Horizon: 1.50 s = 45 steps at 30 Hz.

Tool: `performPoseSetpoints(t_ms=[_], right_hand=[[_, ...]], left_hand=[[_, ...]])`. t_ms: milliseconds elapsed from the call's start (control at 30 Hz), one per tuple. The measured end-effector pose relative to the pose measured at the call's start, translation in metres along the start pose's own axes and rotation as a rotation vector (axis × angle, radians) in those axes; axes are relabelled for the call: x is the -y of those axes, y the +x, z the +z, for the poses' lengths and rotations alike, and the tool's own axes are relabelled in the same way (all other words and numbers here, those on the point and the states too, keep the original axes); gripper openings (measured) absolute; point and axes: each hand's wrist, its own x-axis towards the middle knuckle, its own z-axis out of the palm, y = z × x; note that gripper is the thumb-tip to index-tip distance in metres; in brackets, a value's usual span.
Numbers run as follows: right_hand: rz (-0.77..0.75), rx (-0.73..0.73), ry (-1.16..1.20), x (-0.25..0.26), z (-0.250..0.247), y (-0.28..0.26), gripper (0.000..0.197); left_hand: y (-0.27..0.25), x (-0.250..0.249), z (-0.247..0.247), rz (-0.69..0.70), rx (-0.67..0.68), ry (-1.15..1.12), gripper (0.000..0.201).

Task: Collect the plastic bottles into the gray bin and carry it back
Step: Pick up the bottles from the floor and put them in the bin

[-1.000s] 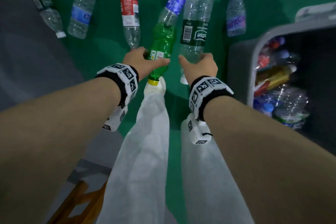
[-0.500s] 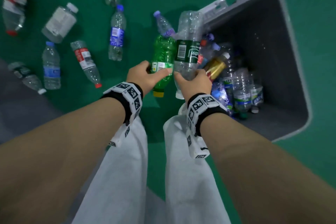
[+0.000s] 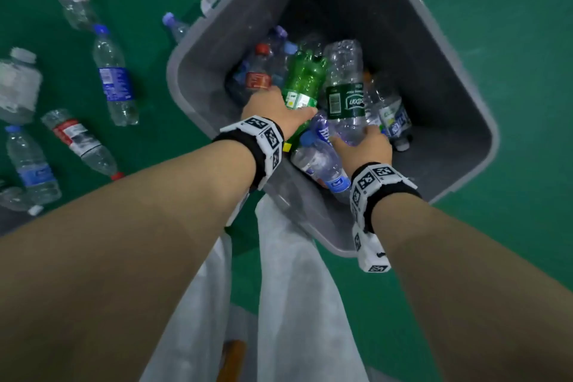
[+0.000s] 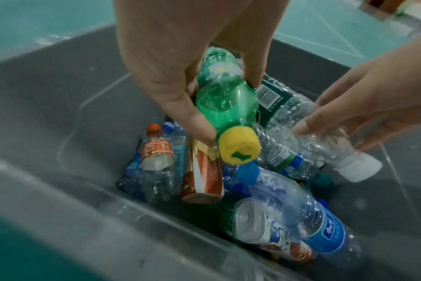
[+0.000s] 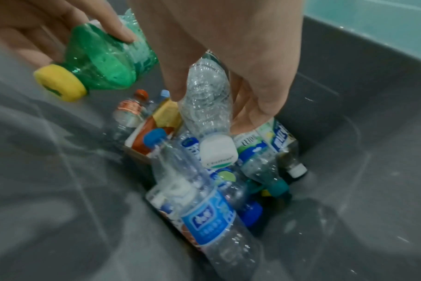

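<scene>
Both hands are inside the gray bin (image 3: 440, 121), above a pile of several bottles (image 4: 289, 205). My left hand (image 3: 273, 112) grips a green bottle (image 3: 302, 84) near its neck, yellow cap (image 4: 238, 147) pointing toward me. My right hand (image 3: 362, 146) holds a clear bottle with a dark green label (image 3: 345, 96) by its neck, its white cap (image 5: 218, 154) hanging down over the pile. The two held bottles lie side by side, bases away from me.
Several bottles lie on the green floor left of the bin, among them a blue-labelled one (image 3: 114, 77) and a red-labelled one (image 3: 79, 143). One bottle (image 3: 175, 26) lies against the bin's outer left wall. My white trouser legs (image 3: 285, 304) stand at the bin's near corner.
Both hands carried the green and the clear bottle from the floor rightward, over the rim and down into the gray bin. The grips stay the same.
</scene>
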Motion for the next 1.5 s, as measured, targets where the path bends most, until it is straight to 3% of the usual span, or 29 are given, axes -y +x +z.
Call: performPoseSetpoints(t_ms=[200,400,633,800,933,1100,1200,1333,1500], right_hand=[[0.076,0.045,-0.051,-0.041,-0.005,0.041,0.074],[0.108,0.064,-0.099,-0.061,0.005,0.058,0.071],[0.148,0.087,-0.163,-0.071,0.018,0.057,0.054],[0.163,0.087,-0.194,-0.063,0.012,0.047,0.057],[0.168,-0.001,-0.073,-0.034,-0.004,0.032,0.058],[0.026,-0.095,0.033,0.032,-0.015,0.012,0.053],[-0.092,-0.046,0.046,0.075,-0.014,-0.001,0.043],[-0.142,0.053,0.112,0.131,0.001,-0.037,0.03],[-0.196,0.143,0.141,0.185,0.039,-0.091,0.025]], left_hand=[[0.031,-0.016,0.033,-0.033,0.019,0.275,0.061],[0.053,-0.029,0.054,-0.061,0.148,0.456,0.058],[0.056,-0.035,0.066,-0.027,0.161,0.525,0.047],[0.049,-0.039,0.051,-0.035,0.138,0.509,0.039],[0.036,-0.039,0.028,-0.029,0.115,0.487,0.019],[0.019,-0.032,-0.005,-0.075,0.092,0.306,0.019],[0.01,-0.023,-0.024,-0.048,0.074,0.174,0.029],[-0.003,0.003,-0.066,0.063,0.027,-0.018,0.019],[-0.015,0.058,-0.127,-0.01,-0.061,-0.224,0.019]])
